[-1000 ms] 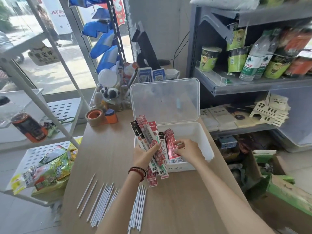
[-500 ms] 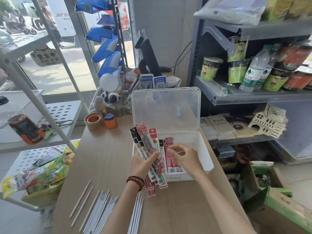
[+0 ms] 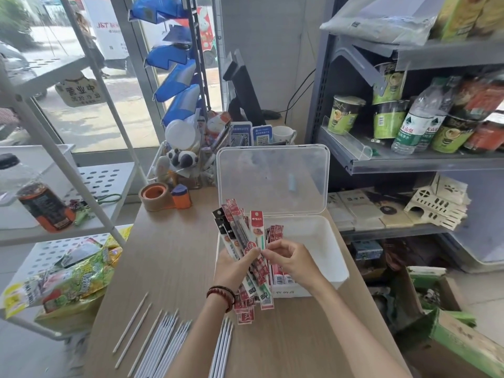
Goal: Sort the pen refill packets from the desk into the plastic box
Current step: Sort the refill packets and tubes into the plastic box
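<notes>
My left hand [image 3: 234, 267] grips a fanned bundle of pen refill packets [image 3: 242, 236], red, black and white, held upright over the left end of the plastic box [image 3: 313, 236]. The box is white and open, its clear lid [image 3: 272, 178] standing up behind it. Several red packets [image 3: 278, 271] stand inside the box at its left side. Over the box's near left part, my right hand [image 3: 293, 259] pinches the edge of a packet at the right of the bundle.
Loose white refill tubes [image 3: 166, 342] lie on the wooden desk [image 3: 177, 257] near its front edge. A tape roll [image 3: 154, 196] and desk clutter stand behind the box. White racks flank the desk on the left, grey stocked shelves on the right.
My right hand has lifted out of the box and moved left to the bundle, where it now pinches a packet. The left hand has held the bundle about where it was.
</notes>
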`<action>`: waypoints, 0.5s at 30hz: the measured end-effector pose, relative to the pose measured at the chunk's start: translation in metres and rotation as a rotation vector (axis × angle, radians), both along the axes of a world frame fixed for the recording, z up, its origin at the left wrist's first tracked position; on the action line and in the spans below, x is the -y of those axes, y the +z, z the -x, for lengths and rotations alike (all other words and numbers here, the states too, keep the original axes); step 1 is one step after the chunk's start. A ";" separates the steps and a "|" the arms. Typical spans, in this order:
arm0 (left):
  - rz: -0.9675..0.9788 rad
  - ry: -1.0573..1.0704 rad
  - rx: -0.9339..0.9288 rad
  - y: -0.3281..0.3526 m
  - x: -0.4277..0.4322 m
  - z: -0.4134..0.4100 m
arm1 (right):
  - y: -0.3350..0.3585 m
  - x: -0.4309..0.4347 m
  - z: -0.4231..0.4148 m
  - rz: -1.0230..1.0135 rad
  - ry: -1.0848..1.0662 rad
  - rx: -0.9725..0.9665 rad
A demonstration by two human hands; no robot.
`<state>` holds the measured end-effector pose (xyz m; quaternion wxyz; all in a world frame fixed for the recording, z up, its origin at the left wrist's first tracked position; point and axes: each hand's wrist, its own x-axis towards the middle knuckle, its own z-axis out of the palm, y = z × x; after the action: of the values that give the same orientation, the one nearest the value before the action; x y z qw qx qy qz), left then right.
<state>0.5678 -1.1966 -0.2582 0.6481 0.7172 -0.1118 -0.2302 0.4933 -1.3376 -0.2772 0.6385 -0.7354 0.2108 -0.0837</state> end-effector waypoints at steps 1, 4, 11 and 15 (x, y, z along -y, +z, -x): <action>0.006 -0.008 0.000 0.001 0.000 0.000 | 0.000 0.000 0.000 -0.013 -0.009 0.004; 0.012 -0.033 0.012 0.001 0.000 0.000 | -0.001 0.000 0.001 -0.033 -0.045 0.022; -0.010 -0.040 -0.006 0.000 0.000 -0.002 | 0.001 0.003 -0.001 -0.087 -0.099 0.016; -0.001 0.002 -0.005 0.000 0.001 -0.002 | -0.002 0.004 -0.002 -0.097 -0.148 0.022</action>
<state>0.5699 -1.1973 -0.2580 0.6482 0.7172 -0.1094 -0.2313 0.4949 -1.3413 -0.2794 0.6678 -0.6850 0.2613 -0.1284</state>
